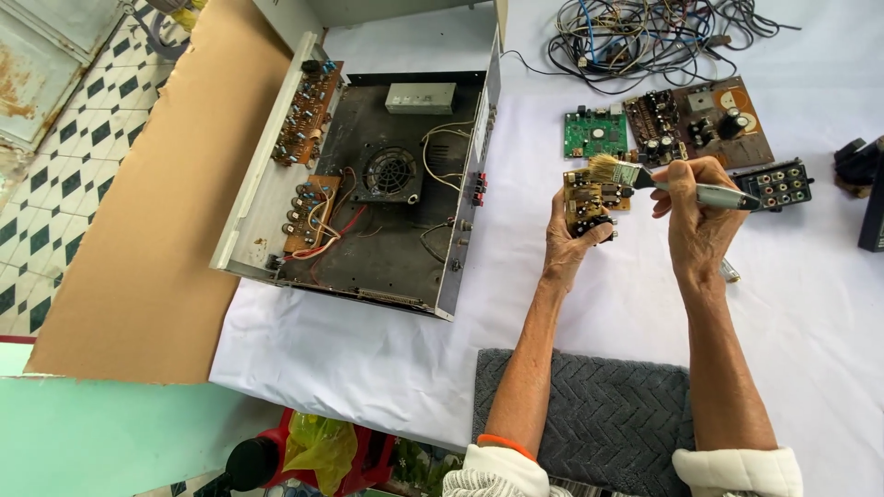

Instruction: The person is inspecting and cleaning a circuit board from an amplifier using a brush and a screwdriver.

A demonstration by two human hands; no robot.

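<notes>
The left hand (pixel 569 235) pinched a small board (pixel 589 198) by its lower edge, fingers curled behind it and thumb in front, so the component side stood tilted up toward the person. That grip left the upper face free. The right hand (pixel 697 216) was closed around the grey handle of a brush (pixel 645 175), held like a pen, and its pale bristles lay on the top edge of the board; the low angle let the tips sweep between the parts. Both hands hung above the white-covered bench (pixel 599 313), just right of the open amplifier case (pixel 378 184), whose lid was off and whose fan, wires and brown boards showed. Beyond the case's right side lay a green board (pixel 594 133), a brown board (pixel 700 120) and a black block of sockets (pixel 781 184), set flat and apart, likely so each stayed easy to reach. A tangle of cables (pixel 645 32) lay farther back. Nearer the person than the case was a grey mat (pixel 599 414), under the forearms
</notes>
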